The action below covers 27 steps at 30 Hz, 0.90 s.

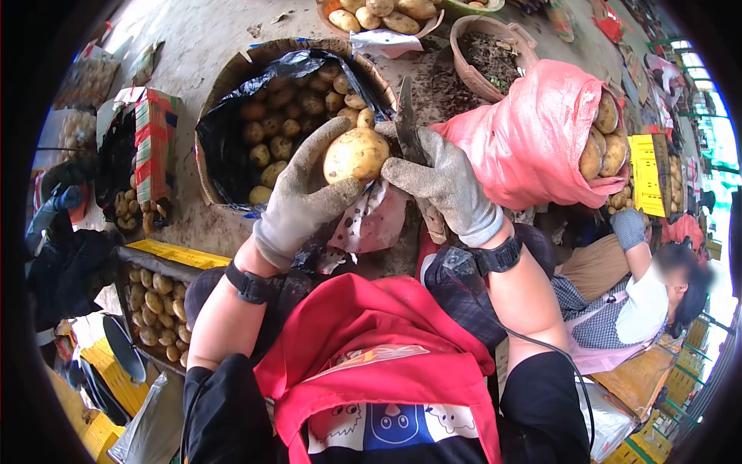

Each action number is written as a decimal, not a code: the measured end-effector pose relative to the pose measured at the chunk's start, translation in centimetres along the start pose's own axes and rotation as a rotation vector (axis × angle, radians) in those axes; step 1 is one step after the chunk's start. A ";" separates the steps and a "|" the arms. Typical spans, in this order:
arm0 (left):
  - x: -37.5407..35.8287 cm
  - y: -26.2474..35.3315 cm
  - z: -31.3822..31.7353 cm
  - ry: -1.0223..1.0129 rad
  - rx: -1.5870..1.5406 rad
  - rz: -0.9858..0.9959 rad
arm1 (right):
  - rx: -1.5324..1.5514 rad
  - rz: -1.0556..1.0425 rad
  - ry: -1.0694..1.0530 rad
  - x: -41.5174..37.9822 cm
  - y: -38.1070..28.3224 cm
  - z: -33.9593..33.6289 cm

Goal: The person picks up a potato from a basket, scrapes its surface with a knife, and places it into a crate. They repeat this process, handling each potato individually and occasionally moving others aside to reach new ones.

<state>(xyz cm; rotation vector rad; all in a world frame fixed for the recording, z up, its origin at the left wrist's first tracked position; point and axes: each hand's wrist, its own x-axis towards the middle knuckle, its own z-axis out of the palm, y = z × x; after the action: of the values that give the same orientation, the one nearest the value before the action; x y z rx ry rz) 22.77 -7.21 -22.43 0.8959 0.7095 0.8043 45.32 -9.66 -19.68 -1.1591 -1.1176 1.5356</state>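
Observation:
My left hand (305, 193), in a dirty grey work glove, is closed around a round yellow potato (354, 157) with dark spots. A small knob (365, 118) sticks out at the potato's far side. In my gloved right hand (448, 185) is a knife (407, 116); its stained blade points away from me and its handle end shows below my palm. My right thumb reaches to the potato's right side. Beyond my left hand stands a round carton (205, 147) lined with black plastic, with many potatoes (280, 147) inside.
A pink sack (518, 139) of potatoes lies at the right, near a tub (464, 54) holding dirt. At the top is a basin (328, 23) of potatoes. A potato-filled crate (193, 271) stands lower left. Another person (634, 301) sits at the right.

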 end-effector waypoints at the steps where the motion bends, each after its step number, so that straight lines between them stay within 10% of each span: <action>1: 0.0 -0.4 0.0 -0.012 0.039 0.127 | 0.015 0.049 -0.048 0.3 0.6 -0.3; 7: 0.2 -0.3 0.7 -0.041 0.175 0.375 | -0.044 0.114 -0.077 -0.4 -0.5 0.2; 14: -0.1 -0.1 0.0 -0.016 -0.255 -0.149 | -0.072 -0.176 -0.067 0.0 1.4 1.0; 27: 0.3 -2.3 0.4 0.029 0.058 0.133 | -0.783 -0.328 0.012 -0.4 2.4 -0.6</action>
<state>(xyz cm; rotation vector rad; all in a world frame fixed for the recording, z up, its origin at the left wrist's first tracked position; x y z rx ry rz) 23.94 -8.04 -24.28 0.9938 0.7072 0.9203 45.63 -10.45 -22.03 -1.3765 -1.8792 0.8381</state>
